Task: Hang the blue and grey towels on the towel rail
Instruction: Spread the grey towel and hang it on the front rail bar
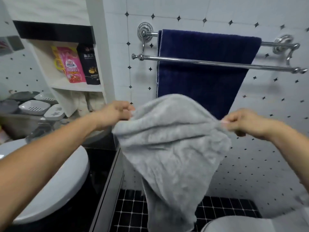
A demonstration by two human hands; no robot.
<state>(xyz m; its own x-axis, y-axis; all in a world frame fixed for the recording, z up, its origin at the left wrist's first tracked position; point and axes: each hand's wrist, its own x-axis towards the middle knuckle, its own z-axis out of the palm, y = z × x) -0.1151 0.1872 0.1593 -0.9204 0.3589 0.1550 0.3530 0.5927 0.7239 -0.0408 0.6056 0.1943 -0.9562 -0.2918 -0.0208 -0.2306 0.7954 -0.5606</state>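
Note:
A dark blue towel (205, 51) hangs over the back bar of the chrome double towel rail (217, 63) on the tiled wall. The front bar runs bare across it. Below the rail I hold a grey towel (172, 148) stretched between both hands, its lower part hanging down toward the floor. My left hand (115, 113) pinches its left top edge. My right hand (242, 122) pinches its right top edge. The grey towel's upper fold hides the blue towel's bottom edge.
A white washbasin (55, 181) on a black counter lies at lower left. Soap dishes (35, 107) stand behind it. A wall shelf (75, 86) holds a pink pouch and a black pouch. A toilet lid (250, 223) shows at bottom right, above black floor tiles.

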